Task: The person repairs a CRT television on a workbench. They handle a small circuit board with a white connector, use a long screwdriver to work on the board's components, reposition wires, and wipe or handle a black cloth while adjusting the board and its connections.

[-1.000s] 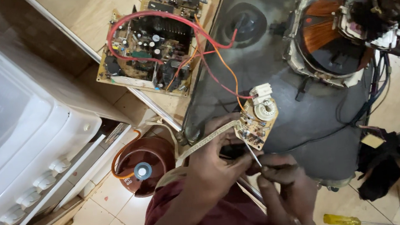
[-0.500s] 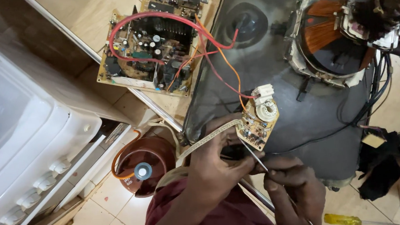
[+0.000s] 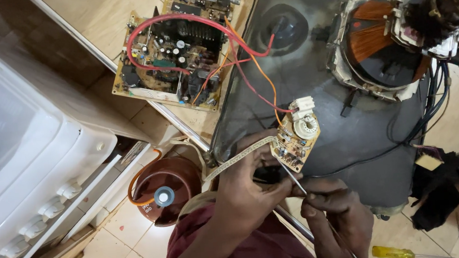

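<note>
We looked down on a beige tiled floor [image 3: 124,249] crowded with parts, a white ribbed plastic housing [image 3: 27,158] filling its left edge. Beside that housing stood a brown rounded jug-like vessel [image 3: 165,190] with a pale cap on top. Further up, toward the top edge of the floor, lay a large tan circuit board [image 3: 175,50] thick with components, its red and orange wires [image 3: 245,55] running down across a grey glass picture tube [image 3: 314,83]. The tube lay with its back turned up, and a copper-wound yoke in a white plastic collar [image 3: 383,49] sat round its neck near the floor's upper right corner.

Our left hand [image 3: 246,188] was curled closed around a small tan circuit board with a round white socket [image 3: 296,137], holding it against the tube's lower slope, a pale flat ribbon cable [image 3: 237,158] trailing leftward from it. Our right hand [image 3: 336,213] was pinched tight on a thin metal probe [image 3: 294,180], whose tip touched the small board's lower edge. A yellow-handled screwdriver [image 3: 392,253] lay on the floor by the bottom edge, just right of that hand.
</note>
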